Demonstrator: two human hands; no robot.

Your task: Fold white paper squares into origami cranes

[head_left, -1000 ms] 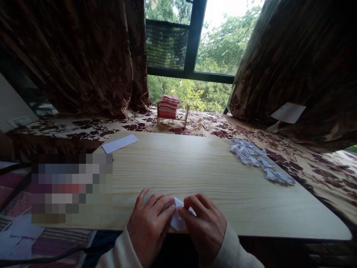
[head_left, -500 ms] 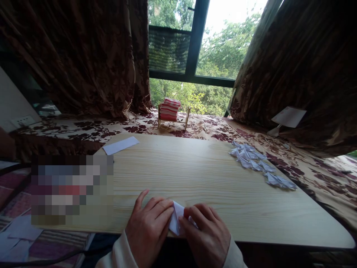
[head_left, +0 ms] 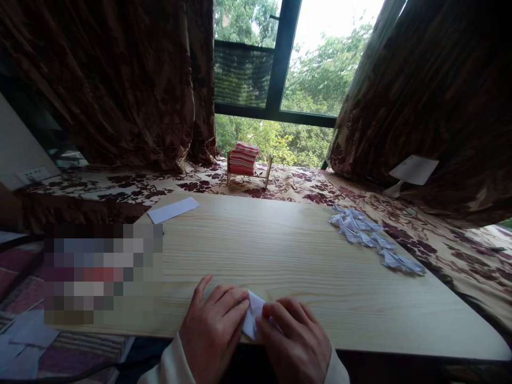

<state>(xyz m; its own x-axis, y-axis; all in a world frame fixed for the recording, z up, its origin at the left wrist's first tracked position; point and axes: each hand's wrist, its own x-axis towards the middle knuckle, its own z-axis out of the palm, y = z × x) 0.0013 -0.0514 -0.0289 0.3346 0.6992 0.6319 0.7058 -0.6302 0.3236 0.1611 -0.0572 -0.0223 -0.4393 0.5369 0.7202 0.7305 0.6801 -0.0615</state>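
A small folded piece of white paper (head_left: 252, 316) lies at the near edge of the pale wooden table (head_left: 256, 240), between both hands. My left hand (head_left: 216, 322) grips its left side, thumb hidden below, with one finger raised clear of the paper. On the other side, my right hand (head_left: 296, 336) pinches the paper with thumb and bent fingers, covering most of that part. Several folded white paper pieces (head_left: 356, 226) lie in an overlapping row along the table's right side.
A white paper strip (head_left: 174, 210) rests at the table's far left corner. Behind the table, a small rack (head_left: 268, 172) bears a stack of red-and-white striped cloth (head_left: 243, 159). A white lamp (head_left: 414, 169) stands at right. Loose white sheets (head_left: 28, 338) lie below at left.
The fingers of my right hand have shifted slightly on the folded paper. My left hand stays in place, and the view has tilted very slightly.
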